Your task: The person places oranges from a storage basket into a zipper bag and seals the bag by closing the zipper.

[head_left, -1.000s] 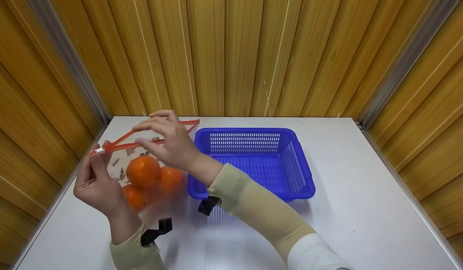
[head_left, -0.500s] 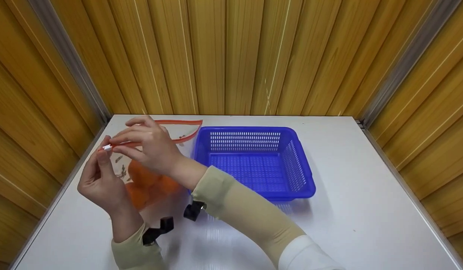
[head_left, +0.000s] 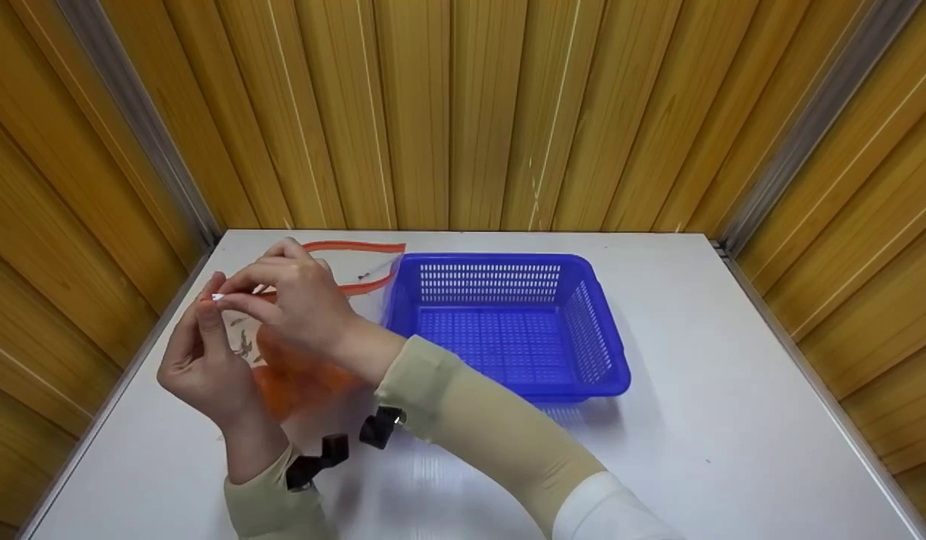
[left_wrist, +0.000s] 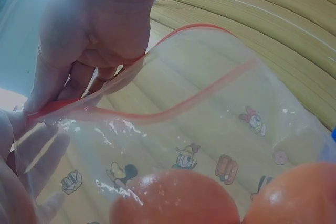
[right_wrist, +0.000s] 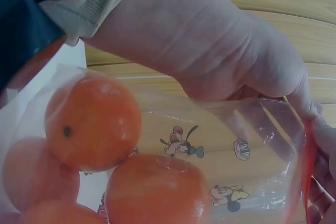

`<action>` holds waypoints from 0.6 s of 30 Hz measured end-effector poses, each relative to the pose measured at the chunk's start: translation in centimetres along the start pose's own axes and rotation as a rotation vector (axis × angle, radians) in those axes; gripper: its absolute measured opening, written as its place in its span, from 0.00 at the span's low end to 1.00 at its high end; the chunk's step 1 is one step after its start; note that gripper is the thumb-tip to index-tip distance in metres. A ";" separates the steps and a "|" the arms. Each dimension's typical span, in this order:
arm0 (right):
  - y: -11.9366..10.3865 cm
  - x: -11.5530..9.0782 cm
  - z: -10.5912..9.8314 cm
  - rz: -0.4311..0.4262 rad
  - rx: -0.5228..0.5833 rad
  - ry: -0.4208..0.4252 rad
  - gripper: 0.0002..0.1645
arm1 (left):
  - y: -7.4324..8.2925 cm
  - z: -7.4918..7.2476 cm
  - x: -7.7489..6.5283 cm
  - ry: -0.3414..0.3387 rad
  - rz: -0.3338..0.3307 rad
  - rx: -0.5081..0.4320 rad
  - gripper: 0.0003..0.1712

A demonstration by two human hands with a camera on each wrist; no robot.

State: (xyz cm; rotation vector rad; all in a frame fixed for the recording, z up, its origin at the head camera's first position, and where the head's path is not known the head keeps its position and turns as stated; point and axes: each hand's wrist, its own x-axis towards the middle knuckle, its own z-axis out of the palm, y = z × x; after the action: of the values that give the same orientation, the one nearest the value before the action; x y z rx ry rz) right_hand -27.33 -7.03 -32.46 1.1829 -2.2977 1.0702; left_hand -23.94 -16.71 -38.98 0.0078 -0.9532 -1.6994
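Note:
A clear zip bag (left_wrist: 157, 145) with a red zip edge and printed cartoon figures holds several oranges (right_wrist: 94, 124). Its mouth gapes at the right end in the head view. My left hand (head_left: 211, 367) pinches the bag's left top corner between thumb and fingers. Against that corner, my right hand (head_left: 302, 300) pinches the small white slider (head_left: 217, 297) on the zip. The two hands' fingertips nearly meet there. In the head view the right hand and forearm hide part of the bag and the oranges.
A blue plastic basket (head_left: 617, 352) with slotted walls stands right of the bag, close against it. Both rest on a white table (head_left: 733, 420). Wood-look panels (head_left: 485, 112) close off the back and both sides.
My right hand has moved left along the zip edge to the white slider and now pinches it. My left hand has stayed at the corner, shifting only slightly.

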 end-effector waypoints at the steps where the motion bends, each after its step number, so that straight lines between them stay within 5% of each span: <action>1: 0.0 0.0 0.0 0.000 -0.003 0.001 0.13 | 0.0 0.0 0.0 0.006 0.002 0.002 0.12; 18: 0.4 -0.4 -0.2 -0.032 -0.077 0.009 0.11 | -0.3 0.6 -0.5 0.036 0.053 0.007 0.09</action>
State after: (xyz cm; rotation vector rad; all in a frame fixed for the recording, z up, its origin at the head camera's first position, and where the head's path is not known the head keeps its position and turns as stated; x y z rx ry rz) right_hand -27.39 -6.52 -32.79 1.1787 -2.2837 0.9647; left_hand -24.28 -15.95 -38.99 0.0181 -0.9250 -1.6418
